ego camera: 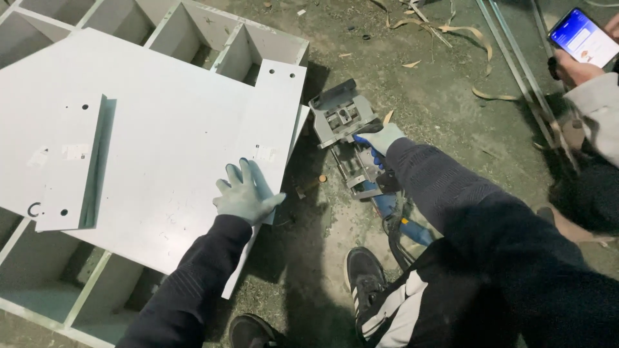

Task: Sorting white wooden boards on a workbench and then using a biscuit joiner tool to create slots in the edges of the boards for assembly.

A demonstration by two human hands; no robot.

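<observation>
Dirty concrete floor (451, 84), scattered wood shavings (458, 29), metal rails (516, 51), dim light.

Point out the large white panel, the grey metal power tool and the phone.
Large white flat panel (161, 148): head view, bare middle face.
Grey metal power tool (340, 116): head view, base plate.
Lit phone (583, 37): head view, screen centre.

We press our left hand (246, 195) flat on the white panel (161, 142); our right hand (380, 138) grips the power tool (348, 138) on the floor (419, 84).

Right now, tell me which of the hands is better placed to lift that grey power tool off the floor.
Right. The right hand already rests on the grey power tool, fingers curled over its body. The left hand lies flat on the white panel, away from it.
</observation>
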